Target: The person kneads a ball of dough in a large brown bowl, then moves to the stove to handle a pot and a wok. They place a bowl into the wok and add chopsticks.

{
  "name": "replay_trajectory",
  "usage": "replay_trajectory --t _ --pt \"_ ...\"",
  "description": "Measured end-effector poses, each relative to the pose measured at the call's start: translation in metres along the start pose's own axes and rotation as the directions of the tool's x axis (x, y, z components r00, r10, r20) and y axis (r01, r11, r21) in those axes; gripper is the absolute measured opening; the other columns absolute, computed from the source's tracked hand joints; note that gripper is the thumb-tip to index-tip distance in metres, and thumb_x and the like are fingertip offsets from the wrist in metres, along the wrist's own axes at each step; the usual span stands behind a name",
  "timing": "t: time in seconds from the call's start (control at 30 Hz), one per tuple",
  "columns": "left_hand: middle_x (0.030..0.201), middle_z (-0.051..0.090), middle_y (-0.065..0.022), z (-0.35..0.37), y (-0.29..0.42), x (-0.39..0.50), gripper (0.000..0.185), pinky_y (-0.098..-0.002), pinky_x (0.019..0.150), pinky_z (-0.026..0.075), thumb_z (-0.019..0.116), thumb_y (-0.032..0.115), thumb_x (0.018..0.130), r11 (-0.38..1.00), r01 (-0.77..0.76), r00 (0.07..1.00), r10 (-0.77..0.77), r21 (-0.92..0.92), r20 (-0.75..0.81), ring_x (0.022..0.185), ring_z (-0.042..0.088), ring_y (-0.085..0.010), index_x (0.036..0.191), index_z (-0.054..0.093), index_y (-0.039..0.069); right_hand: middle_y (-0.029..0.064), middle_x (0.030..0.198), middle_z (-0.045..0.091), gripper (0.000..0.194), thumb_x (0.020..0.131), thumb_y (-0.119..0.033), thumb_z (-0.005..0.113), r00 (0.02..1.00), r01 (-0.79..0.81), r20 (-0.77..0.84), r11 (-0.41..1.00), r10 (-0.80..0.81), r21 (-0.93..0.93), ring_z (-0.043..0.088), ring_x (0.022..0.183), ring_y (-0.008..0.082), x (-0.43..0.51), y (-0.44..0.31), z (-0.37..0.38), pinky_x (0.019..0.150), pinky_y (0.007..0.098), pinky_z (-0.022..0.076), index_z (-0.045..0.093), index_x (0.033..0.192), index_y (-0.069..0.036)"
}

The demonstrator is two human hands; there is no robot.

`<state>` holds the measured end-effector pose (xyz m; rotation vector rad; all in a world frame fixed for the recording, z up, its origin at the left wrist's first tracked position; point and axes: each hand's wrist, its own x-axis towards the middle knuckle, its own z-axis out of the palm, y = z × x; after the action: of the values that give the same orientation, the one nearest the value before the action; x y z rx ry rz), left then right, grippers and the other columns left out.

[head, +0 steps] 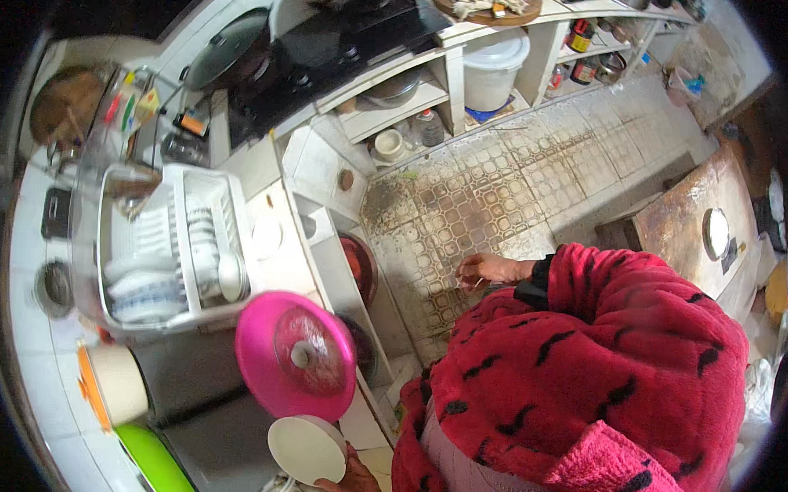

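Note:
At the bottom of the view, my left hand [358, 483] grips the rim of a white bowl [307, 449], whose pale inside faces up. Just above the bowl, a pink plastic basin [251, 355] sits at the counter edge; a round, clear lid-like thing with a grey knob [301, 355] shows inside it. My right hand [488, 270] hangs over the tiled floor in front of my body, fingers loosely curled and apart, with nothing plainly in it. A white dish rack [177, 236] with plates, bowls and cups stands on the counter beyond the basin.
A grey sink or dark counter section [210, 383] lies left of the basin, beside an orange-rimmed container [114, 382] and a green tray-like thing [154, 463]. A black stove [336, 52] is at the top. A low wooden table [679, 219] stands right. Open shelves line the counter below.

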<state>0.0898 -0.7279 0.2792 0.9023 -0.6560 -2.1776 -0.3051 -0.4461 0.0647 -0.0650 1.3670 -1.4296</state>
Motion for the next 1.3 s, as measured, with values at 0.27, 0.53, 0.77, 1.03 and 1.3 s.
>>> replay_trajectory --t 0.27,0.53,0.77,1.03,1.3 --pt "0.145 0.046 -0.0225 0.141 -0.074 0.038 0.074 -0.0422 0.097 0.057 0.062 0.045 0.096 0.986 0.155 0.977 -0.162 0.059 0.138 0.124 0.056 -0.0384 0.152 0.032 0.006 0.0070 0.088 0.071 0.033 0.100 -0.034 0.056 0.968 0.115 -0.237 0.986 -0.083 0.123 0.067 0.073 0.0157 -0.021 -0.021 -0.115 0.061 0.0283 0.0526 0.063 0.106 -0.002" --pt "0.147 0.046 -0.0188 0.243 -0.162 0.112 0.071 -0.0463 0.104 0.053 0.064 0.043 0.096 0.917 0.207 0.876 -0.329 0.342 0.351 0.127 0.054 -0.0360 0.150 0.037 0.007 0.0053 0.098 0.069 0.033 0.102 -0.035 0.053 0.892 0.141 -0.448 0.977 -0.056 0.159 0.066 0.089 0.0160 -0.097 -0.031 -0.211 0.076 0.0328 0.0544 0.064 0.115 -0.007" --pt "0.155 0.040 -0.0076 0.340 -0.248 0.199 0.071 -0.0489 0.118 0.033 0.069 0.041 0.092 0.813 0.498 0.644 -0.579 0.301 0.499 0.142 0.037 -0.0296 0.149 0.040 0.009 0.0067 0.097 0.071 0.030 0.102 -0.031 0.051 0.782 0.222 -0.623 0.935 -0.002 0.275 0.068 0.086 0.0169 -0.145 -0.019 -0.244 0.074 0.0323 0.0555 0.063 0.111 -0.005" --pt "0.156 0.037 -0.0096 0.440 -0.338 0.297 0.078 -0.0495 0.112 0.043 0.062 0.052 0.093 0.563 0.737 0.462 -0.824 0.375 0.328 0.139 0.039 -0.0358 0.154 0.032 0.015 0.0067 0.098 0.070 0.030 0.103 -0.031 0.051 0.676 0.265 -0.737 0.927 0.018 0.266 0.067 0.088 0.0169 -0.140 -0.043 -0.292 0.077 0.0324 0.0544 0.062 0.114 -0.005" --pt "0.159 0.032 -0.0123 0.560 -0.407 0.348 0.070 -0.0653 0.112 0.037 0.054 0.045 0.100 0.463 0.781 0.296 -0.865 0.418 0.405 0.141 0.037 -0.0387 0.155 0.025 0.014 0.0052 0.097 0.069 0.031 0.103 -0.028 0.052 0.575 0.353 -0.814 0.872 0.085 0.340 0.065 0.087 0.0141 -0.121 -0.099 -0.339 0.079 0.0298 0.0527 0.061 0.118 -0.003"
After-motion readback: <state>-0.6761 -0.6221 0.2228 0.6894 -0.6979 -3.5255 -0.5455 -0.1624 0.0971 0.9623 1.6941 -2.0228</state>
